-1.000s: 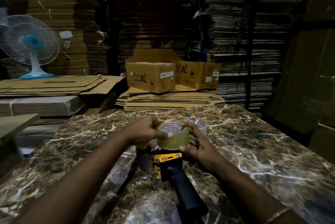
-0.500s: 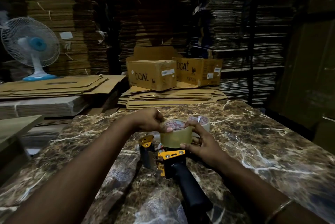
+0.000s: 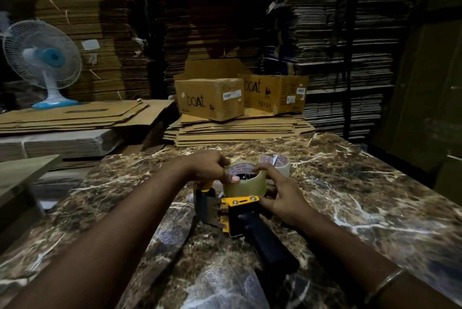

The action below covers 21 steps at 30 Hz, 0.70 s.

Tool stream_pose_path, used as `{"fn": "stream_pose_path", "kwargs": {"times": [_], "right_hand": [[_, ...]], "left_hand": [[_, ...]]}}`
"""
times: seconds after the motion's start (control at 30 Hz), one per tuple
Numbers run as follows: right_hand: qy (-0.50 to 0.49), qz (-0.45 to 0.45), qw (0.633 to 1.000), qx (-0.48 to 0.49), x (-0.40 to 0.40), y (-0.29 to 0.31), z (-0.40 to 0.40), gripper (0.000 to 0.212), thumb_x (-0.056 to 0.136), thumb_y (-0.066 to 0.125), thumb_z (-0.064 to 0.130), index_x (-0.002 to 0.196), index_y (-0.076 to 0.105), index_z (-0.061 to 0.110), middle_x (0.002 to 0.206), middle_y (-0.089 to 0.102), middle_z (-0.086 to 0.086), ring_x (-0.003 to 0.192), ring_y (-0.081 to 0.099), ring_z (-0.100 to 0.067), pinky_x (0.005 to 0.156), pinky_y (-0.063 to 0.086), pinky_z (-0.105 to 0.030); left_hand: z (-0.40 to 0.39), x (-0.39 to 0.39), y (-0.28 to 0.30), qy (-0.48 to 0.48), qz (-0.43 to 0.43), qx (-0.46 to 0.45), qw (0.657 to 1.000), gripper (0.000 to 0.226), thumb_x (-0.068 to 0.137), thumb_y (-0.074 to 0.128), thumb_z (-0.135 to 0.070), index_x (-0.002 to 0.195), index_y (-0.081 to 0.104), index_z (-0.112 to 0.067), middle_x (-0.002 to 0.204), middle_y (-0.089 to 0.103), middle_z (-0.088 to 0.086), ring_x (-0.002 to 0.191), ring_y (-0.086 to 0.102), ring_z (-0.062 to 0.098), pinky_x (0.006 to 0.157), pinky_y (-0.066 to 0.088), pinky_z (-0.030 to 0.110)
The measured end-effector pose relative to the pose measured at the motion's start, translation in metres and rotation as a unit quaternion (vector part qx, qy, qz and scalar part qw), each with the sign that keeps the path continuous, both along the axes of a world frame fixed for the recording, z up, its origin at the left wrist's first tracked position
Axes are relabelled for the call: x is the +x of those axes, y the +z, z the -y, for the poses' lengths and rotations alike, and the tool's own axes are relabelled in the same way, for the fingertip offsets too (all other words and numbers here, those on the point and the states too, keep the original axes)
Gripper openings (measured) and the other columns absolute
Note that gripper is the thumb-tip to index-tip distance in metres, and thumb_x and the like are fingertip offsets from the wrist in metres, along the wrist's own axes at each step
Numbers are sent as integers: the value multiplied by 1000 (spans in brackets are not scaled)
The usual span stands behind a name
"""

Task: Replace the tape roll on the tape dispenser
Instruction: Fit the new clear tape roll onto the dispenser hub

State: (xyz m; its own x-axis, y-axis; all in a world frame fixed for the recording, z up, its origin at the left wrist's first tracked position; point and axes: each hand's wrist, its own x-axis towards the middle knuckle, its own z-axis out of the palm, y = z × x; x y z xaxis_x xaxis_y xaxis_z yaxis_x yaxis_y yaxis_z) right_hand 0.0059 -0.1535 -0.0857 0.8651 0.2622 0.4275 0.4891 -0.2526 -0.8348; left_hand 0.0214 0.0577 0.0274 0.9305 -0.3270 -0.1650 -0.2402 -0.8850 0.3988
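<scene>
Both my left hand (image 3: 212,167) and right hand (image 3: 280,192) clamp the clear brown tape roll (image 3: 243,182) over the yellow-and-black tape dispenser (image 3: 241,211); light, stiff, slick-sided; I'd hold its rim.

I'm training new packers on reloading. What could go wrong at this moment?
1. The left hand works right above the dispenser's serrated cutter; a slip could cut the fingers.
2. Both hands hold the tape roll, the right hand too, and none holds the tape dispenser, so it may shift on the marble table.
3. The spare roll sits just behind and could get knocked.
</scene>
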Motion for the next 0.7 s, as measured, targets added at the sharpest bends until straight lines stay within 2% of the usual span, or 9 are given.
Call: {"fn": "stream_pose_path", "kwargs": {"times": [0.17,0.23,0.3,0.37,0.43,0.57,0.67,0.7], "right_hand": [[-28,-11,998,-53,4,-3,2,88,67,85,35,143,43,46,136,61,-3,118,64,-14,99,57,-38],[-37,-5,997,-74,6,-3,4,90,67,85,39,145,41,47,137,62,1,124,60,-13,104,53,-37],[-34,-4,997,-75,5,-3,5,87,68,87,36,143,43,45,136,62,5,125,59,-9,103,53,-32],[-29,-8,997,-74,3,-3,5,87,68,89,33,143,46,40,132,63,9,124,59,-4,98,53,-24],[-32,-11,996,-77,2,-3,5,89,64,92,32,142,48,37,128,64,11,121,60,-2,95,54,-21],[-50,-7,993,-110,1,-3,7,74,59,93,38,121,51,37,114,68,16,106,66,4,90,59,-29],[-68,17,986,-150,1,-6,9,64,63,87,42,112,47,40,107,70,11,98,69,-5,83,60,-41],[-73,26,984,-162,-1,-6,9,63,64,85,43,113,46,40,105,70,10,96,68,-8,81,59,-42]], "left_hand": [[0,7,4,-21,-22,53,998,66,88,66,-47,137,53,-5,144,53,11,130,50,27,112,38,47],[0,8,4,-29,-7,77,997,64,88,64,-50,134,57,-6,141,56,10,128,50,26,113,35,48],[1,9,2,-33,-4,92,995,71,80,64,-60,132,60,-11,136,60,7,126,52,25,115,31,51],[0,11,-3,-42,-6,108,993,77,68,60,-69,122,65,-15,122,66,4,120,56,25,114,29,57],[1,12,-6,-48,5,141,989,76,68,61,-70,121,64,-16,121,67,6,118,58,27,114,28,59],[11,12,-9,-41,59,206,976,70,79,62,-66,129,58,-17,131,63,3,127,52,23,119,4,61],[24,10,-3,-35,54,221,973,64,80,63,-64,124,61,-18,131,63,4,125,53,22,119,6,58],[28,11,0,-33,55,237,969,65,80,63,-64,125,61,-17,131,63,4,127,53,22,119,1,59]]}}
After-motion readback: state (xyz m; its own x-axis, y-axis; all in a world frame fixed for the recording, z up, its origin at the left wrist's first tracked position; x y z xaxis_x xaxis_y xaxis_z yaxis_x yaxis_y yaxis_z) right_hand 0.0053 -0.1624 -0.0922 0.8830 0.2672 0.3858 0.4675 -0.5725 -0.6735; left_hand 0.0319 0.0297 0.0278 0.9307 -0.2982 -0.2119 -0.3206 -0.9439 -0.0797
